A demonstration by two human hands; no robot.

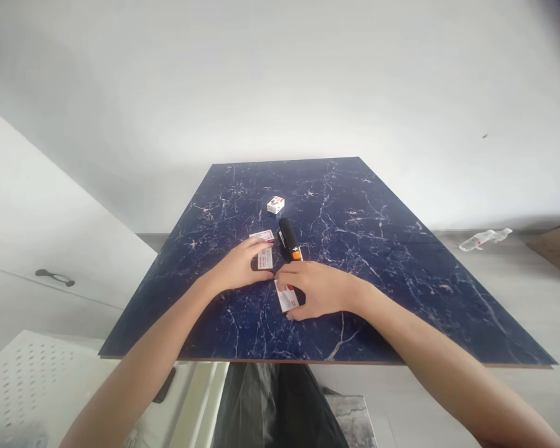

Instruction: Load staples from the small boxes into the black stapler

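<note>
My left hand [240,264] is curled around a small white box with dark red print [264,258], thumb at its near end and fingers over its far part. Beside it, my right hand [320,287] grips a second white box with red markings [287,301] between thumb and fingers, low on the tabletop. A black stapler with an orange part [289,238] lies just beyond my right hand, its near end partly hidden by that hand. Farther off, a small white carton [275,205] rests untouched.
The dark blue marbled table [354,224] reaches toward a pale wall. On the floor at the right lie a clear plastic bottle [483,239] and a piece of brown cardboard [557,249]. A white perforated surface [28,379] and a dark phone-like object [165,386] are at lower left.
</note>
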